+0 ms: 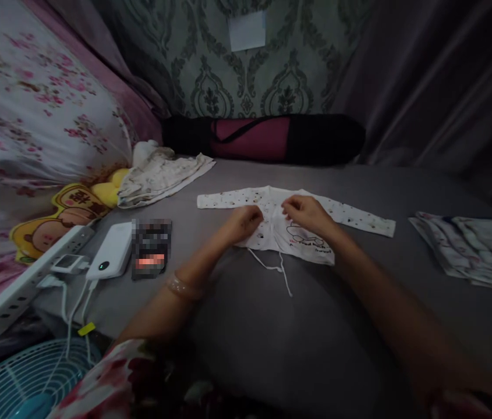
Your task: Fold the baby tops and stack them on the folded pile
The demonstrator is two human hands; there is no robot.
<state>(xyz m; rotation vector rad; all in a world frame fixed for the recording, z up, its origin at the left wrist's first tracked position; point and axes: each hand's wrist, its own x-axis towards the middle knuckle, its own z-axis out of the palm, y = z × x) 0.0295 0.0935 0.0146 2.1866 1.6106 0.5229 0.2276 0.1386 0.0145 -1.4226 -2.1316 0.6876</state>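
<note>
A small white patterned top (289, 247) lies spread on the grey sheet with both sleeves stretched out sideways. Two thin white strings (286, 279) trail from its lower edge toward me. My left hand (247, 223) is over the left half of the chest, its fingers curled together; whatever they pinch is too small to make out. Over the right half, above the printed drawing, my right hand (305, 210) has its thumb and fingers drawn together near the front opening. I cannot tell what, if anything, is between them.
Folded clothes (468, 250) lie at the right, crumpled cloth (162, 174) at the back left. Along the back rests a black and maroon bag (250, 138). A phone (151, 249), white power bank (110, 251), power strip (31, 279) and blue fan (27, 384) are at the left.
</note>
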